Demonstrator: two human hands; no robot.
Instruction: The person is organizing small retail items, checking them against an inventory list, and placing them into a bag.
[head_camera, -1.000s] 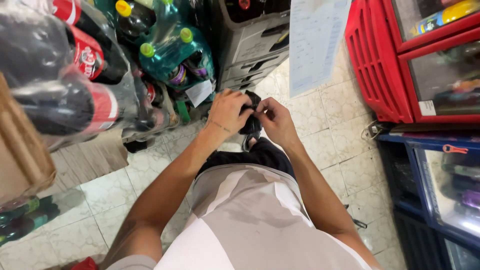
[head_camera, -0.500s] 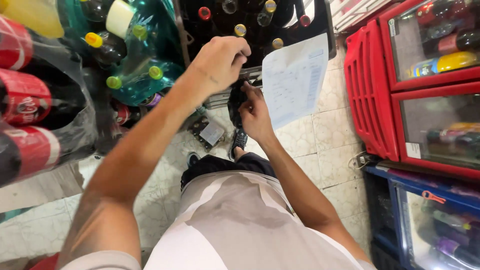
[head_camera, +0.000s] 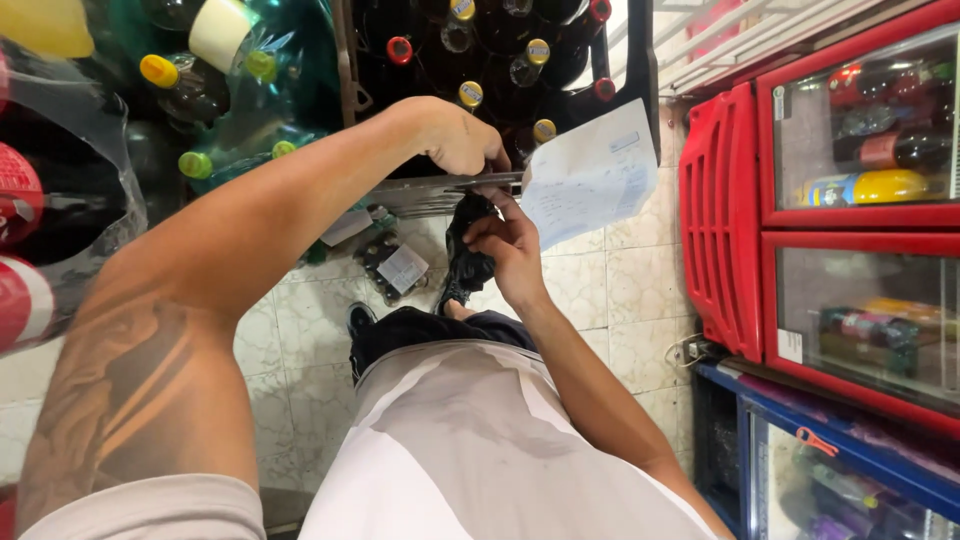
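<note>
A crumpled black bag hangs from the right hand, whose fingers are clenched around it just below the rim of a dark crate of capped bottles, above the tiled floor. The left hand is closed over that crate's front edge — gripping it beside a white paper sheet that dangles from the crate. With one hand taken up by the bag, a tug could tip the crate and spill bottles onto the tiles — beside the red coolers.
</note>
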